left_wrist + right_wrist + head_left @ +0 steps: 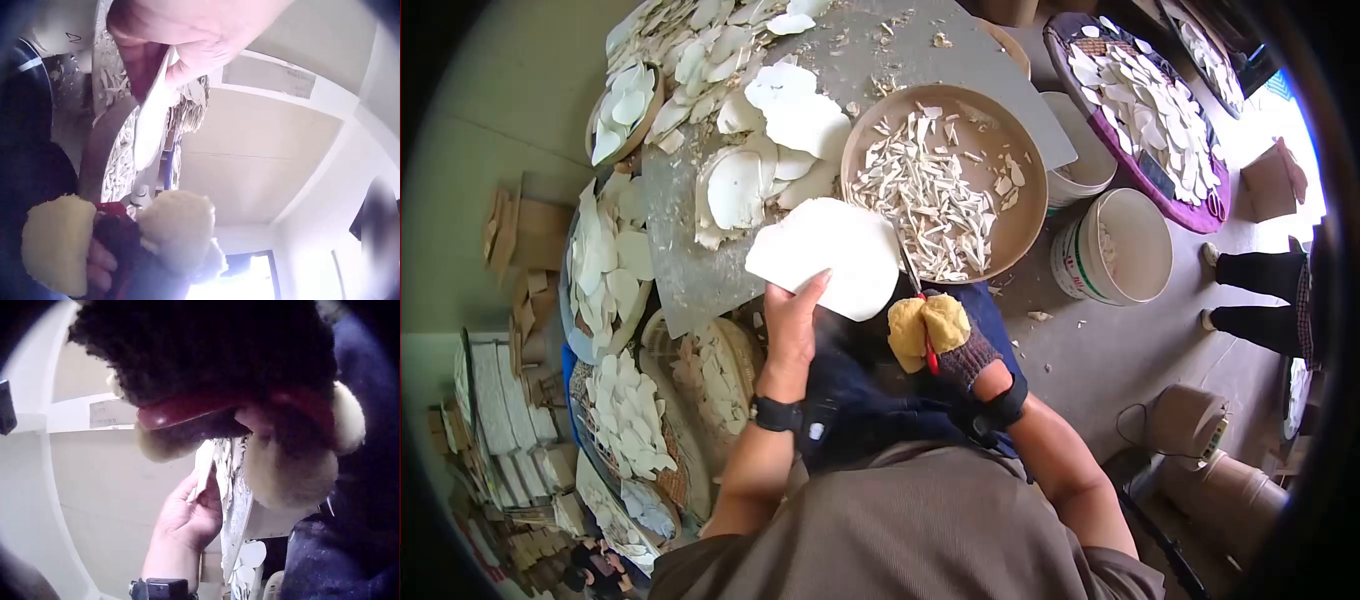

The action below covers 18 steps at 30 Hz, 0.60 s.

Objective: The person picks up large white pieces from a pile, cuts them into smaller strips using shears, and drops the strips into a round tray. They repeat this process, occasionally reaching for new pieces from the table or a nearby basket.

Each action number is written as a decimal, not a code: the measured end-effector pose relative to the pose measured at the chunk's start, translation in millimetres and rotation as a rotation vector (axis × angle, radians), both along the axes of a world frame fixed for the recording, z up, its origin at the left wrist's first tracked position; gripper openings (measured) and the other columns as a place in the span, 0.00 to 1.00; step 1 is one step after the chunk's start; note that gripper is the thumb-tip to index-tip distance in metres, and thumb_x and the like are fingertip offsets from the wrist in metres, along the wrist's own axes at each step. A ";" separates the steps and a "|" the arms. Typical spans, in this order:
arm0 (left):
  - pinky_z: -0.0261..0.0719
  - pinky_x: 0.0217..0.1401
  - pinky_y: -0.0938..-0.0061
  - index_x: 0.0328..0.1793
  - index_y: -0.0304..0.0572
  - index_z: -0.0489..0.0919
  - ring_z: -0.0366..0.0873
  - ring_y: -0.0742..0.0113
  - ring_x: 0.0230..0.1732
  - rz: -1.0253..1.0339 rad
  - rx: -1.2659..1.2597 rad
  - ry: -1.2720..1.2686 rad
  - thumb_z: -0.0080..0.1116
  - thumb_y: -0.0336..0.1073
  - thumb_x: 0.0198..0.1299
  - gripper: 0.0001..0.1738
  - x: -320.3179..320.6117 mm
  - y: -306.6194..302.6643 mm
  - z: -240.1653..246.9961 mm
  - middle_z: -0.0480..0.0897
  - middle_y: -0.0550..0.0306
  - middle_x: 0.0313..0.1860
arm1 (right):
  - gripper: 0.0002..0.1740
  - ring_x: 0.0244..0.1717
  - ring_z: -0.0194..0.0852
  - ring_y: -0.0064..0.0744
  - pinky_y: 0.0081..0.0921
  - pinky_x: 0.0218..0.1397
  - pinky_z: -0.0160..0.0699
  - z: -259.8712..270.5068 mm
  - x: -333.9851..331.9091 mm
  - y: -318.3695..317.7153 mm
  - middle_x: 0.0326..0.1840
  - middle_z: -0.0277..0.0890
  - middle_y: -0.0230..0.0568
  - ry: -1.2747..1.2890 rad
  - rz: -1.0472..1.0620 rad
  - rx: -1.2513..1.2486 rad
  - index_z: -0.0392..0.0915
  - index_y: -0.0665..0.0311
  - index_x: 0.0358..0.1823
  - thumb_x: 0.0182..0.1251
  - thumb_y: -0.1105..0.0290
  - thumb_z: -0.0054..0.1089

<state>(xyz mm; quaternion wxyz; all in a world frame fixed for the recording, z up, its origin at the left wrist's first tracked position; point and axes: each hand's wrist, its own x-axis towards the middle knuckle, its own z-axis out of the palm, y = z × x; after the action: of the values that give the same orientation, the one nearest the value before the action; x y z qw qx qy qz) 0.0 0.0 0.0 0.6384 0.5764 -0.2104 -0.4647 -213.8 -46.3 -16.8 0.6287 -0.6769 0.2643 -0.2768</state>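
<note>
My left hand (792,325) pinches a thin, flat white slice (830,255) by its near edge, thumb on top. In the left wrist view the slice (150,131) appears almost edge-on. Gloved in dark knit with yellow padding on the fingers, my right hand (955,345) grips red-handled scissors (931,355). Their blades point away from me, close to the slice's right edge. Beyond both hands sits a round shallow tray (1034,200), partly filled with short white strips (925,195). The glove hides much of the handles in the right wrist view (187,417).
A grey board (690,265) bears piles of white slices (735,190) left of the tray. To the right stand a white bucket (1090,265) and a purple-edged basket (1215,205) of slices. Another person's legs (1260,305) show at far right. Baskets of slices (625,410) flank my left side.
</note>
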 end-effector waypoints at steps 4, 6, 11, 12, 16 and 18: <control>0.68 0.63 0.70 0.67 0.33 0.56 0.69 0.64 0.60 0.251 -0.159 -0.315 0.59 0.24 0.55 0.34 -16.3 -4.6 -11.3 0.68 0.49 0.61 | 0.09 0.34 0.74 0.44 0.36 0.38 0.72 -5.7 -1.1 7.9 0.32 0.77 0.43 0.137 -0.036 -0.224 0.75 0.63 0.32 0.54 0.66 0.54; 0.67 0.63 0.70 0.66 0.32 0.57 0.69 0.65 0.60 0.264 -0.150 -0.323 0.58 0.23 0.55 0.33 -19.0 -2.7 -10.6 0.68 0.48 0.61 | 0.09 0.34 0.72 0.47 0.39 0.38 0.72 -13.9 -3.1 14.7 0.31 0.75 0.44 0.098 -0.037 -0.046 0.74 0.61 0.29 0.46 0.67 0.60; 0.67 0.64 0.70 0.68 0.34 0.56 0.67 0.64 0.62 0.090 -0.116 -0.235 0.58 0.21 0.55 0.35 -11.8 -6.2 -1.4 0.67 0.49 0.63 | 0.09 0.34 0.72 0.48 0.40 0.37 0.71 -39.7 2.9 10.5 0.30 0.75 0.47 -0.093 -0.095 0.397 0.74 0.62 0.28 0.46 0.68 0.61; 0.67 0.64 0.70 0.68 0.35 0.56 0.67 0.64 0.62 0.078 -0.135 -0.211 0.58 0.21 0.54 0.36 -12.6 -6.6 1.6 0.67 0.50 0.63 | 0.09 0.34 0.72 0.49 0.40 0.37 0.71 -39.8 4.2 8.4 0.30 0.74 0.48 -0.082 -0.097 0.390 0.73 0.63 0.28 0.46 0.68 0.60; 0.66 0.65 0.69 0.71 0.35 0.52 0.65 0.63 0.63 0.089 -0.101 -0.238 0.57 0.22 0.54 0.39 -8.6 -8.2 3.3 0.65 0.48 0.64 | 0.08 0.33 0.72 0.51 0.40 0.36 0.72 -37.1 0.0 2.5 0.29 0.74 0.49 0.072 -0.053 0.002 0.74 0.64 0.28 0.46 0.69 0.59; 0.65 0.65 0.70 0.73 0.34 0.50 0.65 0.63 0.63 0.210 -0.171 -0.354 0.57 0.23 0.55 0.41 -16.3 -10.0 2.4 0.64 0.47 0.65 | 0.09 0.34 0.73 0.50 0.39 0.36 0.73 -42.8 -0.8 5.3 0.29 0.74 0.48 0.134 -0.054 -0.535 0.75 0.63 0.29 0.46 0.68 0.59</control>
<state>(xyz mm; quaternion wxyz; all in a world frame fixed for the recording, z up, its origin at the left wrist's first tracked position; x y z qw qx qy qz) -16.3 -10.0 2.4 0.6830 0.6113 -0.2967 -0.2679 -214.6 -41.0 -59.6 0.4011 -0.8283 0.2410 -0.3081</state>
